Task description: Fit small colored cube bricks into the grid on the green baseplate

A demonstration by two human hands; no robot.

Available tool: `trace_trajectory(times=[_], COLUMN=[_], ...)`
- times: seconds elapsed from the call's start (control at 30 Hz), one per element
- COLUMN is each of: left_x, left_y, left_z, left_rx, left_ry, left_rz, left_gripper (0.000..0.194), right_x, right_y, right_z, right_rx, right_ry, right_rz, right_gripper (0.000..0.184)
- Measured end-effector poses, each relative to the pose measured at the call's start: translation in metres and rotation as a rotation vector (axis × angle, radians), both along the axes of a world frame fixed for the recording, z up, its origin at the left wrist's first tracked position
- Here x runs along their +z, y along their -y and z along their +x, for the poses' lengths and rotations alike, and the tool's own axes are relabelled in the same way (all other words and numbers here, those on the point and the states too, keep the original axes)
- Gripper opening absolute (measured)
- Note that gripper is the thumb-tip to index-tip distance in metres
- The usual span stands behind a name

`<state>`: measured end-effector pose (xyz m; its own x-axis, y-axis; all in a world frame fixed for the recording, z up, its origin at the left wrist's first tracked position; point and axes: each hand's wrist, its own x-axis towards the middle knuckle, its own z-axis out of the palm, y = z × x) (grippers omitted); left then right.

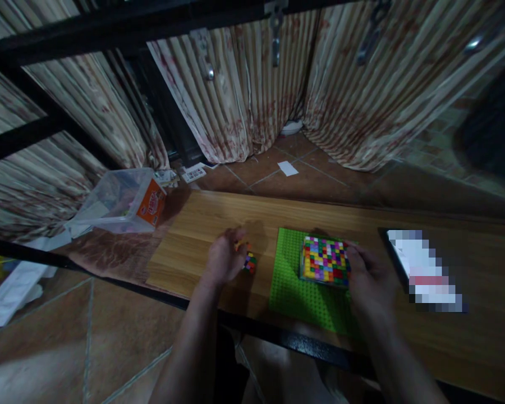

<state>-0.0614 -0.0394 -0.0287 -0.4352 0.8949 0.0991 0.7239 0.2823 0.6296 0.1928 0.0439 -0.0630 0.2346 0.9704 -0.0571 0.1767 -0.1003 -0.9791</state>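
Observation:
A green studded baseplate (290, 280) lies on the wooden table, with a rectangular block of multicoloured building bricks (325, 259) on its upper part. My right hand (370, 280) grips this block by its right side, fingers partly hidden behind it. To the left of the baseplate, my left hand (226, 255) is curled with fingers closed around a small orange building brick (240, 244). Just by its fingertips sits a small cluster of loose coloured bricks (249, 262) on the tabletop.
At the right of the wooden table (180, 241) lies a dark-edged device (423, 272) with a blurred screen. A clear plastic bin (122, 196) with an orange label stands beyond the table's left end. Curtains (244, 95) hang behind, and papers (288, 168) lie on the tiled floor.

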Motion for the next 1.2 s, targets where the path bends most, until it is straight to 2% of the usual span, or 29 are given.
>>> trace_trajectory(times=[0.17, 0.43, 0.53, 0.6, 0.73, 0.83, 0.97, 1.1, 1.2], left_x=[-0.007, -0.007, 0.000, 0.004, 0.007, 0.004, 0.002, 0.007, 0.012], left_y=[-0.003, -0.006, -0.007, -0.010, -0.016, -0.022, -0.031, -0.037, -0.039], left_z=[0.004, 0.002, 0.013, 0.027, 0.058, 0.073, 0.082, 0.089, 0.091], left_rx=[-0.133, -0.127, -0.122, -0.163, -0.259, -0.264, -0.230, -0.239, -0.212], left_ry=[-0.169, -0.189, -0.055, 0.082, 0.290, 0.406, 0.625, 0.912, 1.063], left_rz=[-0.028, 0.005, 0.074, 0.145, 0.254, 0.305, 0.370, 0.329, 0.266], left_gripper=[0.023, 0.019, 0.017, 0.018, 0.019, 0.016, 0.010, 0.006, 0.013], right_x=[0.000, 0.013, 0.013, 0.014, 0.019, 0.025, 0.029, 0.029, 0.030], right_y=[0.002, 0.002, 0.001, 0.000, 0.004, 0.009, 0.016, 0.022, 0.026], right_z=[-0.004, -0.006, -0.005, -0.004, -0.003, -0.003, -0.002, -0.001, -0.002], right_rx=[0.023, 0.039, 0.025, -0.009, -0.017, 0.070, 0.257, 0.432, 0.480], right_ry=[-0.007, -0.002, -0.019, -0.009, 0.060, 0.124, 0.236, 0.300, 0.302], right_rz=[0.001, -0.058, -0.015, 0.040, 0.244, 0.381, 0.482, 0.566, 0.601], right_gripper=[0.036, 0.038, 0.036, 0.034, 0.029, 0.024, 0.019, 0.021, 0.024])
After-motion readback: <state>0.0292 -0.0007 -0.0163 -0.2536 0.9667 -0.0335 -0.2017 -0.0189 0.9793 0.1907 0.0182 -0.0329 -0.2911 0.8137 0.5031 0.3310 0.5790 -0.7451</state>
